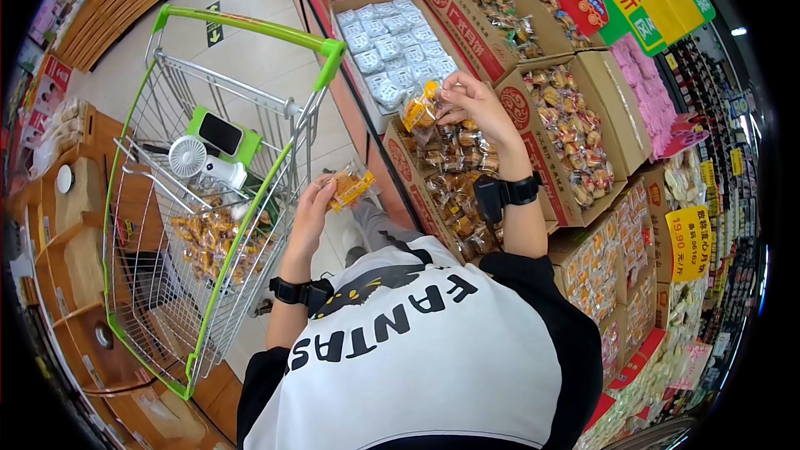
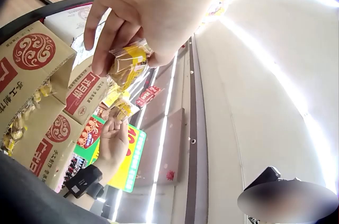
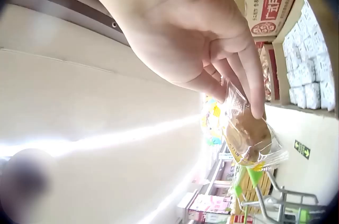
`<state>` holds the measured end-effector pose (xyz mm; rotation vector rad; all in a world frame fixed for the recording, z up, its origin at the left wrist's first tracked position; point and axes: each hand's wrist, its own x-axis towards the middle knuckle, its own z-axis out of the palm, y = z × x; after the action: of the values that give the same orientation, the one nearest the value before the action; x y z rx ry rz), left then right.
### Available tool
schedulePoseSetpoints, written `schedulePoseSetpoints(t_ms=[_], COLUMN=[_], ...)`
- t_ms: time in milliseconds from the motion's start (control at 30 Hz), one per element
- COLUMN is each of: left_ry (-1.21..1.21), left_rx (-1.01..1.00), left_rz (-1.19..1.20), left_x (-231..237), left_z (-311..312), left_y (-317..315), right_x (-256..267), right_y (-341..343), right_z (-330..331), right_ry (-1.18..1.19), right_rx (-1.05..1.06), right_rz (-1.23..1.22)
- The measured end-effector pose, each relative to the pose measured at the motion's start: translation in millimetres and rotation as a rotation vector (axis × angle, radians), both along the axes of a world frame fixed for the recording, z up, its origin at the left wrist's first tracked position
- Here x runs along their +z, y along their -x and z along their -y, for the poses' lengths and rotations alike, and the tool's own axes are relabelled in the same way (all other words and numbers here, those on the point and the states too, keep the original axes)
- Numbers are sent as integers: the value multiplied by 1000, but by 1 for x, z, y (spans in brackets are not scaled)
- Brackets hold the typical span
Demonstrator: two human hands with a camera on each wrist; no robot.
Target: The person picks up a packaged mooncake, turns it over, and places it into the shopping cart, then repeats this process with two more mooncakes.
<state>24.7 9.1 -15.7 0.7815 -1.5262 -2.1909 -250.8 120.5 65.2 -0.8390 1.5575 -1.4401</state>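
Between the fingers and thumb of my left hand (image 1: pixel 312 210) is a mooncake (image 1: pixel 353 186) in clear and yellow wrapping, held beside the cart. My right hand (image 1: pixel 483 108) pinches the edge of a second wrapped mooncake (image 1: pixel 422 108) above the boxes. In the right wrist view this mooncake (image 3: pixel 248 135) hangs from the fingertips, its brown top showing through the clear wrapper. The left wrist view shows the other mooncake (image 2: pixel 128 66) gripped at the fingertips. Below my right forearm, an open carton (image 1: pixel 442 210) holds many wrapped mooncakes.
A shopping cart (image 1: pixel 323 43) with a green handle stands at the left, bearing wrapped goods (image 1: pixel 215 242), a small white fan (image 1: pixel 188 156) and a phone-like device (image 1: pixel 221 132). White packets (image 1: pixel 398 48) fill a neighbouring carton. Price signs (image 1: pixel 688 242) stand over the display at right.
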Motion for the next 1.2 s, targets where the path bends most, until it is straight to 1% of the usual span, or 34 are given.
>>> schedulePoseSetpoints(t_ms=[67, 167, 233, 333, 433, 467, 567, 600, 633, 700, 733, 800, 833, 900, 933, 1000, 1033, 1100, 1200], left_ry=[-22, -4, -10, -29, -41, -38, -63, -63, -61, -59, -63, -67, -50, -35, -31, -26, -22, -19, 3], left_rx=[-11, 7, 12, 16, 32, 38, 11, 11, 6, 2, 2, 5, 26, 49, 56, 64, 52, 45, 36], left_rz=[-36, -38, -44, -59, -57, -51, -72, -72, -69, -66, -59, -52, -37, -21, -19, -18, -11, -4, 28], left_x=[6, -2, -2, 3, 0, -2, 6, 8, 9, 10, 9, 4, -3, -12, -16, -18, -19, -21, -22], left_z=[-1, 2, 3, 1, 2, 2, 1, 1, 1, 1, 1, 1, 2, 3, 3, 4, 4, 4, 3], left_y=[-1, -3, -5, -5, -7, -7, -8, -8, -8, -7, -7, -8, -8, -9, -10, -10, -10, -11, -13], right_x=[-3, -1, -10, -10, -18, -9, -12, -25, -29, -32, -34, -36, -35, -28, -23, -12, -8, -4, -5], right_y=[-7, -25, -32, -47, -53, -61, -69, -68, -69, -72, -72, -74, -74, -76, -78, -82, -82, -83, -85], right_z=[5, 14, 20, 28, 33, 31, 35, 38, 39, 39, 39, 39, 38, 35, 34, 33, 33, 33, 34], right_ry=[31, 46, 61, 19, -31, -60, -92, -43, -43, -87, -87, -79, -80, -53, -55, 37, 36, 113, 66], right_rx=[71, 87, 93, 82, 159, 153, 154, 147, 148, 147, 148, 190, 191, 308, 311, 288, 291, 289, 333], right_rz=[42, 85, 80, 231, 262, 253, 244, 217, 217, 297, 297, 388, 388, 230, 230, 179, 178, 186, 179])
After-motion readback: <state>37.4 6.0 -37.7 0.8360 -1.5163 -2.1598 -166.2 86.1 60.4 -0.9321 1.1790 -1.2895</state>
